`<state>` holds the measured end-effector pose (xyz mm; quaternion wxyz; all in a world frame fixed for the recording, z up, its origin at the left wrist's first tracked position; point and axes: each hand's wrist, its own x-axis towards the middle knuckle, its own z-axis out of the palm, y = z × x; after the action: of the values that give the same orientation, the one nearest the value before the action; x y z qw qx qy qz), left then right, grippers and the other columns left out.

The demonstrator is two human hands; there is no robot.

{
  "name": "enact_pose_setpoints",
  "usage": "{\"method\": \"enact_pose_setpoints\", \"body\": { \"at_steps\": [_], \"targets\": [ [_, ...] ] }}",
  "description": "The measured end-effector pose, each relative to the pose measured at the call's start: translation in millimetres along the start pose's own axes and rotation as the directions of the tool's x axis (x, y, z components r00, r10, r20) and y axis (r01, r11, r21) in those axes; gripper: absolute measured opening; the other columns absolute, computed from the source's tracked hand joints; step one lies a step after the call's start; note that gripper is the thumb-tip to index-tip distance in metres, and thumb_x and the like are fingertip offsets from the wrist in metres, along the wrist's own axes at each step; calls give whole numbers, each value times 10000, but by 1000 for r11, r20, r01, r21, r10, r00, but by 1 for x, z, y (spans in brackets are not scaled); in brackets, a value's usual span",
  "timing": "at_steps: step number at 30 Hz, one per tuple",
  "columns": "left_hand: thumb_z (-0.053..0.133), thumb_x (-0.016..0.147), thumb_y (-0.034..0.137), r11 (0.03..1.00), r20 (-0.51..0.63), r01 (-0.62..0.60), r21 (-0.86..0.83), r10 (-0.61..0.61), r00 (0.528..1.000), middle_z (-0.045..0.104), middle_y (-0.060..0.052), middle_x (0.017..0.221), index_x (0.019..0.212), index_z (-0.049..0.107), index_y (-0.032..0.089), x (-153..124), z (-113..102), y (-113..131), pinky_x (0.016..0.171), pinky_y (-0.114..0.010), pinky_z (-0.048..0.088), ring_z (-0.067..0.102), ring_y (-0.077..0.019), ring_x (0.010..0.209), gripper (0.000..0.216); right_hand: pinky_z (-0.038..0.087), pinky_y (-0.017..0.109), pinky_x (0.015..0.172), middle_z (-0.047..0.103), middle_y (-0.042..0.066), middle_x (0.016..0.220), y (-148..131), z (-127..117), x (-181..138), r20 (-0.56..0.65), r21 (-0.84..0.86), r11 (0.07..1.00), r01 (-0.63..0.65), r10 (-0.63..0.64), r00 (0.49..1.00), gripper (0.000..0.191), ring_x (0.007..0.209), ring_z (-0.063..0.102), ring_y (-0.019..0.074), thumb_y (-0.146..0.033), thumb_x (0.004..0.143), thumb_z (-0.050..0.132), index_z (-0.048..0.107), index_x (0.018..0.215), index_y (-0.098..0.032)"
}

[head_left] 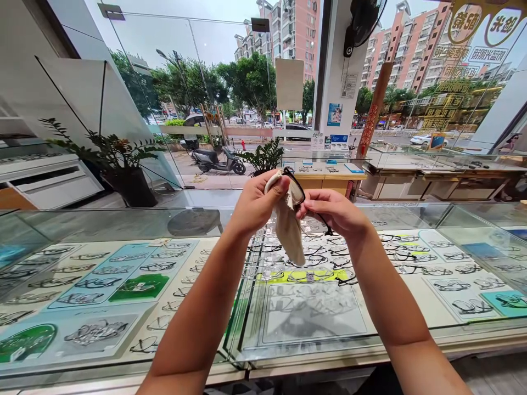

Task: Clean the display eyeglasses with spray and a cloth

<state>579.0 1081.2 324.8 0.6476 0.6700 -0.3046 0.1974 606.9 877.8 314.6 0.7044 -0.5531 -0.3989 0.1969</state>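
Observation:
Both my hands are raised above a glass display counter [123, 351]. My left hand [255, 206] pinches a beige cleaning cloth [288, 230] against a lens of a pair of black-framed glasses [297, 192]; the cloth hangs down below the fingers. My right hand [335, 213] is closed on the glasses from the right side, thumb on top, with one temple arm sticking out beneath it. The lens under the cloth is mostly hidden.
Under the counter glass lie several rows of spectacle frames on blue, green and cream trays [140, 285]. Beyond stand potted plants [123, 170], a further display counter [411, 164], shop windows and a parked scooter [216, 160] outside.

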Motion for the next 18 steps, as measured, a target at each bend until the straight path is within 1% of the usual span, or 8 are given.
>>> {"method": "enact_pose_setpoints", "body": {
  "at_steps": [2, 4, 7, 9, 11, 13, 15, 18],
  "targets": [
    [868, 840, 675, 999, 100, 48, -18, -46, 994, 677, -45, 723, 815, 724, 183, 1, -10, 1, 571, -273, 458, 579, -160, 616, 513, 531, 278, 828, 743, 33, 830, -2, -3, -1, -17, -11, 1000, 2, -2, 1000, 332, 812, 659, 155, -492, 836, 923, 767, 800, -201],
    [956, 770, 586, 996, 153, 84, -30, -78, 985, 711, -53, 768, 874, 752, 172, 2, -15, 3, 593, -270, 476, 608, -168, 646, 473, 540, 282, 823, 749, 35, 833, -3, -5, -2, -19, -25, 1000, -6, 5, 1000, 356, 815, 663, 160, -514, 826, 929, 758, 796, -203],
    [1048, 647, 471, 995, 130, 92, -41, -86, 988, 717, -36, 767, 856, 729, 167, 1, -12, 3, 579, -243, 478, 608, -150, 632, 488, 541, 272, 792, 754, 29, 832, 1, -3, 1, -5, -24, 999, -21, 21, 1000, 391, 799, 659, 156, -537, 795, 949, 750, 796, -201],
    [1064, 605, 472, 995, 69, 84, -48, -80, 994, 683, -7, 708, 796, 678, 172, 0, -5, 2, 539, -222, 462, 583, -129, 585, 525, 543, 270, 789, 755, 28, 828, 4, 1, 4, 24, -9, 1000, -22, 22, 999, 406, 793, 656, 155, -553, 784, 954, 766, 813, -194],
    [1038, 639, 536, 997, 1, 59, -44, -59, 998, 634, 21, 641, 759, 626, 183, -1, 3, 1, 486, -209, 434, 551, -113, 523, 555, 548, 273, 812, 753, 27, 830, 7, 4, 6, 56, 11, 1000, -10, 9, 998, 406, 800, 658, 154, -551, 789, 952, 784, 834, -185],
    [970, 723, 624, 999, -53, 24, -33, -25, 998, 597, 33, 598, 746, 591, 195, -2, 10, 1, 447, -211, 418, 527, -109, 478, 573, 546, 272, 837, 751, 26, 837, 8, 7, 6, 72, 22, 1000, 6, -8, 997, 388, 812, 663, 149, -533, 808, 946, 785, 835, -181],
    [877, 812, 703, 1000, -97, -16, -20, 14, 995, 581, 27, 581, 724, 579, 198, -1, 12, 1, 431, -220, 412, 512, -108, 460, 593, 540, 269, 836, 754, 25, 845, 7, 7, 6, 59, 15, 1000, 16, -17, 998, 367, 824, 667, 147, -516, 826, 937, 771, 818, -189],
    [765, 904, 746, 1000, -78, -24, -17, 22, 997, 606, -5, 610, 706, 603, 191, 0, 7, -1, 449, -233, 429, 528, -117, 490, 610, 542, 272, 835, 757, 27, 862, 5, 3, 3, 14, -7, 999, 45, -45, 999, 341, 837, 666, 148, -500, 854, 920, 754, 813, -205]
  ]
}}
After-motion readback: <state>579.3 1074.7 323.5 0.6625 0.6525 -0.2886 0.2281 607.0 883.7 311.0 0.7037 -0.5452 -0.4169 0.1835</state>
